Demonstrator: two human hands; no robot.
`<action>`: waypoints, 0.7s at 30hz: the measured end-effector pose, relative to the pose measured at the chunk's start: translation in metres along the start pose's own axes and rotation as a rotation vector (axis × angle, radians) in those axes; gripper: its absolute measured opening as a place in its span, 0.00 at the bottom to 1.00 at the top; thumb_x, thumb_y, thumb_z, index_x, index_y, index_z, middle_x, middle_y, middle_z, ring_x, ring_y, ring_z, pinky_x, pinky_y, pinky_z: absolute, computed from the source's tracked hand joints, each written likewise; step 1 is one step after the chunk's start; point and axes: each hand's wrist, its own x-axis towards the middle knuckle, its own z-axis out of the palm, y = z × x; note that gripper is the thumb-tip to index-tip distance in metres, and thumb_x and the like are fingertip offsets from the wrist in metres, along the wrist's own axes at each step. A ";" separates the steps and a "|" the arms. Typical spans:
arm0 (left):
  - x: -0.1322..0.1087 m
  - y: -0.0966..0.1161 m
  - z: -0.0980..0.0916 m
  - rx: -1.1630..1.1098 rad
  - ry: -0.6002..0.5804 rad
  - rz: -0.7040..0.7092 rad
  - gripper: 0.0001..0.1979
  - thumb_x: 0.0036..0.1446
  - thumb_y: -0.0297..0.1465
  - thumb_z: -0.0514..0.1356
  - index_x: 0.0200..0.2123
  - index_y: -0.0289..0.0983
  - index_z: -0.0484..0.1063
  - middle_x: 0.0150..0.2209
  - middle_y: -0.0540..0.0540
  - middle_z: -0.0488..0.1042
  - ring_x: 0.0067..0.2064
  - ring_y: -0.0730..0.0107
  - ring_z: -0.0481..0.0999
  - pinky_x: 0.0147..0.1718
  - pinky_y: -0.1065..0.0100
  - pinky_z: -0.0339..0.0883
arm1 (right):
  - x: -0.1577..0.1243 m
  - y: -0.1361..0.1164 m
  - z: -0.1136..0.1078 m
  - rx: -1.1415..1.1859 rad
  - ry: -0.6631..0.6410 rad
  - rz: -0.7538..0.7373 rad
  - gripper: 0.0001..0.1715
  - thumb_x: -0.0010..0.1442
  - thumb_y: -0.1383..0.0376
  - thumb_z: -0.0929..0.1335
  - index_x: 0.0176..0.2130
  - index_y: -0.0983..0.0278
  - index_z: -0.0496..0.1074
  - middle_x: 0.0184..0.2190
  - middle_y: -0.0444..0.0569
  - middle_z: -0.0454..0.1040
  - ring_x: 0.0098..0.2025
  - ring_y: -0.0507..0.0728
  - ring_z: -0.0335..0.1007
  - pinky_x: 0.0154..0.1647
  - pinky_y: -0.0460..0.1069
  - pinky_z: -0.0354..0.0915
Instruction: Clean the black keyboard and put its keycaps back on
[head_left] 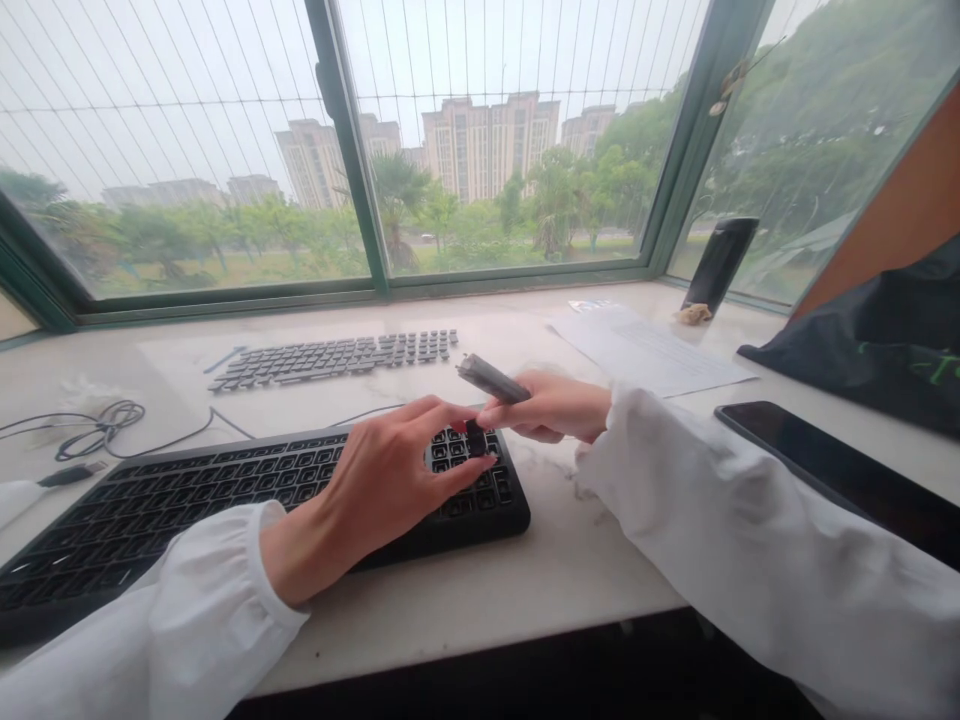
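Note:
A black keyboard (247,490) lies in front of me, its rows showing bare switch sockets without caps. My left hand (390,460) reaches over its right end, thumb and index finger pinched around a small black keycap (476,438). My right hand (559,405) is closed on a short dark brush (493,379), its bristly end pointing up and left. The right index fingertip comes close to the top of the keycap; whether it touches cannot be told. Behind the keyboard, loose keycaps (337,358) lie in rows on the white counter (525,590).
A black cable (116,415) coils at the left, near a USB plug (73,474). Printed paper (652,345) lies at right, with a phone (832,455) nearer me. A dark cylinder (720,265) stands by the window, beside a black bag (885,335).

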 end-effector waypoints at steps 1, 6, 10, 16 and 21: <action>0.001 0.000 0.000 0.006 -0.003 -0.009 0.17 0.58 0.47 0.60 0.43 0.43 0.73 0.38 0.52 0.76 0.27 0.75 0.70 0.29 0.71 0.61 | 0.000 0.000 0.001 -0.007 0.005 -0.002 0.22 0.53 0.54 0.70 0.21 0.63 0.60 0.11 0.33 0.49 0.14 0.44 0.41 0.15 0.46 0.37; 0.003 -0.003 -0.002 0.060 -0.028 -0.036 0.18 0.57 0.48 0.60 0.42 0.41 0.73 0.37 0.52 0.75 0.24 0.77 0.66 0.28 0.70 0.59 | -0.001 0.003 -0.002 -0.388 0.191 -0.053 0.19 0.53 0.53 0.71 0.24 0.64 0.66 0.17 0.38 0.58 0.20 0.47 0.52 0.21 0.46 0.47; 0.004 -0.007 -0.002 0.148 -0.043 -0.088 0.18 0.57 0.48 0.59 0.40 0.40 0.72 0.35 0.51 0.75 0.26 0.73 0.68 0.27 0.69 0.57 | -0.001 0.008 -0.001 -0.567 0.202 -0.005 0.15 0.49 0.57 0.73 0.30 0.62 0.68 0.22 0.40 0.67 0.25 0.50 0.61 0.25 0.46 0.52; 0.004 -0.007 -0.002 0.171 -0.092 -0.138 0.15 0.58 0.46 0.59 0.42 0.43 0.72 0.39 0.51 0.76 0.33 0.67 0.74 0.31 0.68 0.59 | -0.003 0.006 0.008 -0.565 0.009 -0.014 0.14 0.47 0.62 0.72 0.32 0.61 0.63 0.27 0.40 0.70 0.29 0.51 0.66 0.29 0.45 0.57; 0.004 -0.008 -0.001 0.181 -0.111 -0.142 0.16 0.57 0.48 0.58 0.42 0.44 0.72 0.39 0.51 0.77 0.35 0.65 0.75 0.31 0.67 0.59 | -0.002 0.006 0.009 -0.562 0.000 0.015 0.11 0.47 0.63 0.71 0.29 0.62 0.64 0.24 0.39 0.67 0.28 0.50 0.63 0.28 0.46 0.56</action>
